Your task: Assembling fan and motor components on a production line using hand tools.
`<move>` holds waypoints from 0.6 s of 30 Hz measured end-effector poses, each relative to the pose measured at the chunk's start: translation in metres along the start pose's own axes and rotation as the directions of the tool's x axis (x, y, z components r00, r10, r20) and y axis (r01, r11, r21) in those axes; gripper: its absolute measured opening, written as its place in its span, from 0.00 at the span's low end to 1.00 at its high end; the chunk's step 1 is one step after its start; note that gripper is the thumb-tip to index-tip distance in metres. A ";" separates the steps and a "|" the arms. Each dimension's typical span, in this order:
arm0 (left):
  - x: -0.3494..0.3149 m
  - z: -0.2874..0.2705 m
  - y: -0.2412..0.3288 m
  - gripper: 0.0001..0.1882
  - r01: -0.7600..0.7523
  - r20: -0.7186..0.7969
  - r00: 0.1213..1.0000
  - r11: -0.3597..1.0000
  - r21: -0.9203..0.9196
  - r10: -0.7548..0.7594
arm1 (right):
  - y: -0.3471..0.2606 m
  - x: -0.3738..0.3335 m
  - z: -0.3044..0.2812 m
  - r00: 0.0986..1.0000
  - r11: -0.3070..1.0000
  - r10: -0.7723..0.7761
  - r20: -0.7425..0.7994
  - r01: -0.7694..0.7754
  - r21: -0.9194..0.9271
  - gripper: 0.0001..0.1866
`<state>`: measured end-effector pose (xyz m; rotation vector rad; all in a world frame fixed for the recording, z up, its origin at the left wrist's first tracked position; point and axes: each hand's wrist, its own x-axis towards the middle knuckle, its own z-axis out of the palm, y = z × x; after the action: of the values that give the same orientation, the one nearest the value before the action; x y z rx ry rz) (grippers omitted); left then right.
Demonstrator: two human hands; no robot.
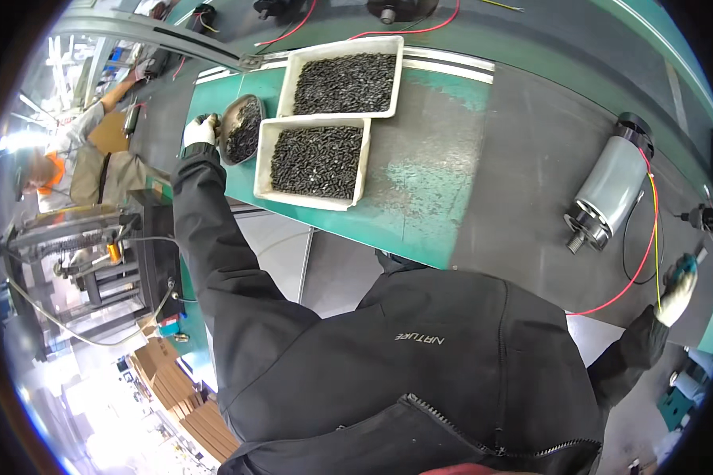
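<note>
My left hand (pixel 203 131), in a white glove with dark fingertips, is at the left edge of a small oval bowl (pixel 231 142) partly filled with small black cylindrical pieces. Its fingers are curled; whether they grip the rim or a piece is hidden. To the bowl's right are two white trays (pixel 264 187) full of the same black pieces (pixel 315 161). Far to the right, my gloved right hand (pixel 676 301) is closed around a teal-and-black hand tool (pixel 681 271), its exact kind unclear. Near it lies a silver cylindrical motor (pixel 615 184) with red and yellow wires (pixel 654 207).
A green mat (pixel 420 207) with worn patches lies under the trays on the dark bench (pixel 523 166). More motors (pixel 388 11) with wires lie along the far side. A dark pointed tool (pixel 700 217) is at the right edge. At left, another person (pixel 95 158) stands beyond a metal frame (pixel 87 261).
</note>
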<state>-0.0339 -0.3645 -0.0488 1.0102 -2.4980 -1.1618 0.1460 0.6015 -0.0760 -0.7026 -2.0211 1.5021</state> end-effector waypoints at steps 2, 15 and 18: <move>-0.024 -0.012 0.008 0.08 0.012 -0.036 0.999 0.989 -0.146 -0.017 | -0.015 -0.008 0.014 0.999 0.965 0.031 -0.032 -0.022 0.261 0.24; -0.281 0.136 0.205 0.08 0.253 0.372 0.688 0.274 -0.928 0.623 | -0.194 -0.118 0.153 0.778 0.884 -0.465 0.422 0.437 0.166 0.28; -0.244 0.164 0.219 0.06 0.196 0.286 0.882 0.259 -0.946 0.375 | -0.200 -0.103 0.169 0.598 0.768 -0.558 0.575 0.634 0.085 0.27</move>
<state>-0.0349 -0.0058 0.0264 0.1581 -1.3154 -2.6049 0.0874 0.3648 0.0647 0.4730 -2.4483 1.2363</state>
